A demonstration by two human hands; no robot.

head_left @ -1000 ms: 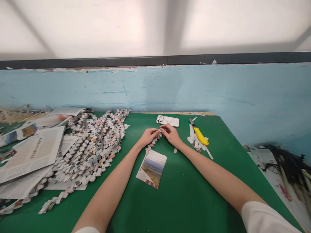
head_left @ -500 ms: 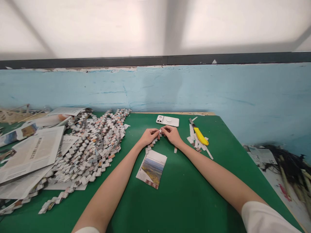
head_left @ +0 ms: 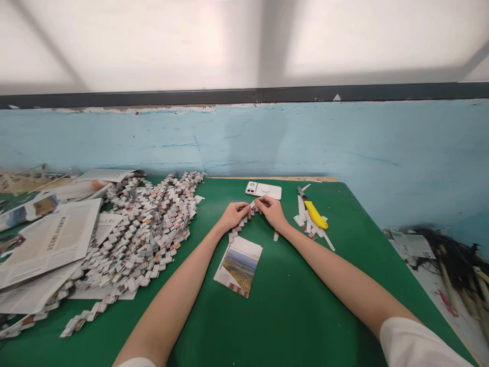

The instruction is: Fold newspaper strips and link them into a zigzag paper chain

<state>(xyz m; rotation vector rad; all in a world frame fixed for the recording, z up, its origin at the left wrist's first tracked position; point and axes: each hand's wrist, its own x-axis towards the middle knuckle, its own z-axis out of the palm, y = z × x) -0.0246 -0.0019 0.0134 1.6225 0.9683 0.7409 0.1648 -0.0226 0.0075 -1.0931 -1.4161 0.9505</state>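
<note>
My left hand (head_left: 231,216) is closed on a short zigzag chain of folded paper pieces (head_left: 239,228), which trails down toward me. My right hand (head_left: 271,211) pinches at the chain's far end, where a small white paper piece (head_left: 252,205) shows between both hands' fingertips. Just below the chain lies a stack of cut paper sheets (head_left: 240,265) with a landscape photo on top. A single paper strip (head_left: 275,236) rests near my right wrist. Beyond my hands is a white phone (head_left: 263,190), face down.
A yellow-handled knife (head_left: 316,214) lies on paper strips (head_left: 304,222) at the right. On the left, a big heap of folded paper chains (head_left: 153,224) sits beside newspaper sheets (head_left: 49,244). The green table (head_left: 298,306) meets a blue wall (head_left: 160,142).
My right hand's fingers have shifted slightly up and right, and more of the white paper piece shows between the hands. My left hand stays almost still.
</note>
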